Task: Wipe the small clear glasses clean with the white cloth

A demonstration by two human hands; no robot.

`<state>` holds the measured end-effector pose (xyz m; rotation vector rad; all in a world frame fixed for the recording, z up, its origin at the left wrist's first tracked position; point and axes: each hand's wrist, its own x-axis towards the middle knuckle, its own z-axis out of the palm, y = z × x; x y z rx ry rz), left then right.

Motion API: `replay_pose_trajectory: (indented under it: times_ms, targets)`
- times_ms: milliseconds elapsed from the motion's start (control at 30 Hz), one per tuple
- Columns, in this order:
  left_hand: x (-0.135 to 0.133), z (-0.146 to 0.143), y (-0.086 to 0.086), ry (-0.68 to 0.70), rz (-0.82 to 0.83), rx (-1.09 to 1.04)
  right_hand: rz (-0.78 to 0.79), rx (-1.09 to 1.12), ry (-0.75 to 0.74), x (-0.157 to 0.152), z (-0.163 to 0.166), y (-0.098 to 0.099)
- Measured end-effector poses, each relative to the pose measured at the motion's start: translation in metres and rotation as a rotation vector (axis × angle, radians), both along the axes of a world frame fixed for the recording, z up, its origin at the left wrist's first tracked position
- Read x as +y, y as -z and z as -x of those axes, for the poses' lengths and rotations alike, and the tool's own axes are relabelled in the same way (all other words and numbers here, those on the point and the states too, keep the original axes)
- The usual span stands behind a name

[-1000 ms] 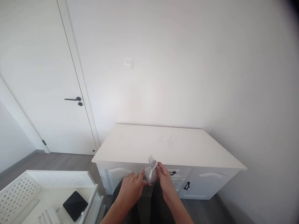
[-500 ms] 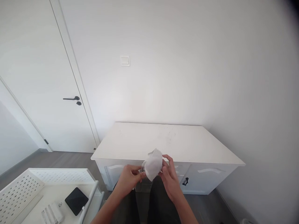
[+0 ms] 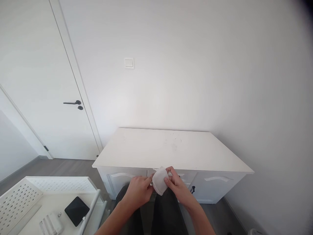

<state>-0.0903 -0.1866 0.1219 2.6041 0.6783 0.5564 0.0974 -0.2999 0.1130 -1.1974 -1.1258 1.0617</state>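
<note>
My left hand (image 3: 139, 191) and my right hand (image 3: 178, 186) meet in front of me, above my dark trousers. Between them they pinch a small folded white wipe (image 3: 160, 180), the left fingers on its left edge and the right fingers curled round its right side. The hands hover just in front of the near edge of a low white cabinet (image 3: 171, 153), apart from it. The cabinet's top shows faint smudges near the middle.
A white perforated cart tray (image 3: 22, 199) at lower left holds a black phone (image 3: 77, 210) and a white charger (image 3: 50, 225). A white door with a dark handle (image 3: 73, 103) stands at left. A wall switch (image 3: 128, 63) is above the cabinet. Grey wood floor surrounds it.
The wipe went from a bunched, upright shape to a spread one, then to a smaller folded pad. Both hands lowered slightly toward my lap.
</note>
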Motion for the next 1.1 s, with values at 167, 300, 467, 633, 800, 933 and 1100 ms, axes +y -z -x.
replay_pose_trajectory:
  times_ms: [167, 300, 467, 633, 800, 933, 1100]
  targets:
    - [0.016, 0.014, -0.022, 0.112, 0.891, -0.109, -0.062, -0.179, -0.1, -0.008, 0.002, -0.01]
    - [0.023, 0.023, -0.017, 0.16, 1.253, -0.147, -0.084, -0.534, -0.158, -0.004, 0.001, -0.025]
    - [0.006, 0.023, 0.002, -0.107, 0.634, -0.196, -0.039, -0.497, -0.051, 0.019, 0.014, -0.041]
    - [-0.003, 0.029, 0.014, -0.168, 0.12, -0.189, 0.02, -0.489, 0.092, 0.03, 0.034, -0.044]
    - [0.008, 0.045, 0.007, -0.039, 0.833, -0.3, -0.033, -0.462, -0.094, 0.02, 0.036, -0.063]
    - [0.017, 0.059, 0.009, 0.13, 1.327, -0.358, -0.124, -0.575, -0.247, 0.021, 0.042, -0.069]
    - [0.016, 0.06, 0.013, -0.037, 0.968, -0.391, -0.15, -0.315, -0.057, 0.044, 0.055, -0.037]
